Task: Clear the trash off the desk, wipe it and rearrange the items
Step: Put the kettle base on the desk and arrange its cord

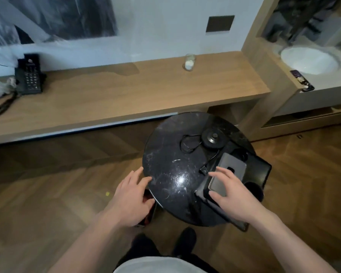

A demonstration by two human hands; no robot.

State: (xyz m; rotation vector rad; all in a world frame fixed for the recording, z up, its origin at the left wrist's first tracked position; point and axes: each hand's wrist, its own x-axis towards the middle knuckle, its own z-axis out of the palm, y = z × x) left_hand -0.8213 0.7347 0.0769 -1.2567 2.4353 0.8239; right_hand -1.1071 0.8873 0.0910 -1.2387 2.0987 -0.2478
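Desk (126, 95) lies ahead, bare but for phone (29, 74) and glass (189, 62) | step: rearranging, by the look | your right hand (229, 189) hovers spread over tray (250, 174) on round table (175, 174), left hand (130, 196) loose at rim | next: grip tray both-handed

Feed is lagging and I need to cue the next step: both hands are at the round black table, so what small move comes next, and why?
Probably close the right hand on the small dark tray and lift it. Its spread fingers already hover over that tray, which lies on a larger black tray overhanging the round table; the left hand rests open at the table's edge.
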